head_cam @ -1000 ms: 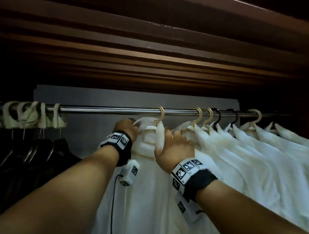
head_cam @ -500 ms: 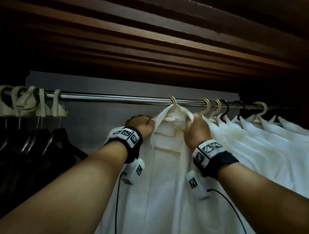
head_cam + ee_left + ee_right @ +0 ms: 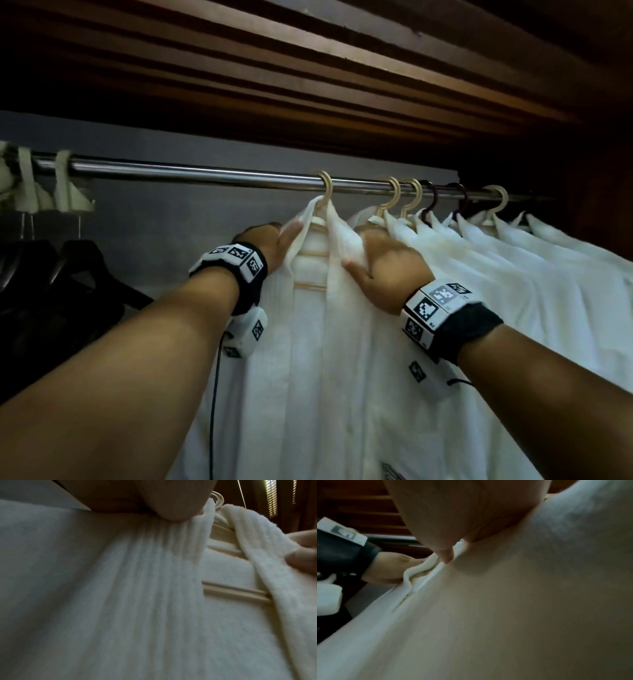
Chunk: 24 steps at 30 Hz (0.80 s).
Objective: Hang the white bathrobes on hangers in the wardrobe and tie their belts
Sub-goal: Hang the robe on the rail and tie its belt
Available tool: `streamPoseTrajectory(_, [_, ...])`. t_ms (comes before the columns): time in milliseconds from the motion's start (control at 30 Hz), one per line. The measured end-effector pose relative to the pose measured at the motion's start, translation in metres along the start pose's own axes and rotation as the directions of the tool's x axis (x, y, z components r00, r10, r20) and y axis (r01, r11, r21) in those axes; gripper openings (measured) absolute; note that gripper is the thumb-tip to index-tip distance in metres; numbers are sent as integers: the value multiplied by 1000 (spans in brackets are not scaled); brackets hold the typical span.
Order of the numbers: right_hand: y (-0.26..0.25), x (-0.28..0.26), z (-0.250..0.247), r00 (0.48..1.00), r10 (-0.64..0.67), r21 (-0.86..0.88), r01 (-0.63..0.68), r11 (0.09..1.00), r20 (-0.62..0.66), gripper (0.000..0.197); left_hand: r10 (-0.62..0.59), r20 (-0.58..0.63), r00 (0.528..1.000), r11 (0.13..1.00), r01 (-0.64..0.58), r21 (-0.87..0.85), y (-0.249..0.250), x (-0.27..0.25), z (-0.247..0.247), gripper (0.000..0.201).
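Both arms reach up and forward into the wardrobe, side by side, with the wrists bent a little so the hands can work at the top of one robe.

The white bathrobe (image 3: 308, 359) hangs down right in front, between the two arms. It is already on its hanger (image 3: 310, 255), so I think the hands are there to pull the collar neat and make the robe sit straight.

The left hand (image 3: 270, 241) is on the left side of the collar. Its fingers go behind the cloth and hold the edge, with the thumb pressed on the front. The right hand (image 3: 387, 263) lies on the right side of the collar, thumb out toward the middle, fingers bent over the shoulder of the robe and holding it. Each hand takes one side so the robe does not slip off.

Just above, the hanger's pale hook (image 3: 325, 186) sits over the metal rail (image 3: 205, 171). No belt can be seen, so tying looks still to do.

Farther along the rail to the right hang more white robes (image 3: 513, 257). Far left are dark hangers (image 3: 58, 260)
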State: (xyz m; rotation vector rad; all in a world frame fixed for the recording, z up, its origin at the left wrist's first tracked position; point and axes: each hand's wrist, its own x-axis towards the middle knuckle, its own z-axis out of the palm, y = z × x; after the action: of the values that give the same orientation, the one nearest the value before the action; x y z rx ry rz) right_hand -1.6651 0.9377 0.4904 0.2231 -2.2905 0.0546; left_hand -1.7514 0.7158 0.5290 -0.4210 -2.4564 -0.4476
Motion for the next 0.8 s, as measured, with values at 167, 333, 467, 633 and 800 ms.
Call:
streamPoseTrajectory(167, [17,-19,5,992,84,-180,-100,979,-91,59,-32,-129,991,985,53,161,5,-4,6,72])
streamPoseTrajectory(333, [11,-61,29,953,276,-114,-290,950,-123,95,-106,-402,909,983,157,94,12,-35,27,63])
streamPoseTrajectory(467, [2,-130,63,969,240,-152,-231,961,48,103,-171,-414,894,960,56,-275,26,-81,74,79])
streamPoseTrajectory(633, [-12,-271,123,984,142,238,-164,957,108,68,10,-266,964,981,-62,-185,25,-239,180,61])
streamPoseTrajectory(800, [-19,-386,153,945,121,466,-258,846,303,66,118,305,945,915,16,-404,12,-404,270,28])
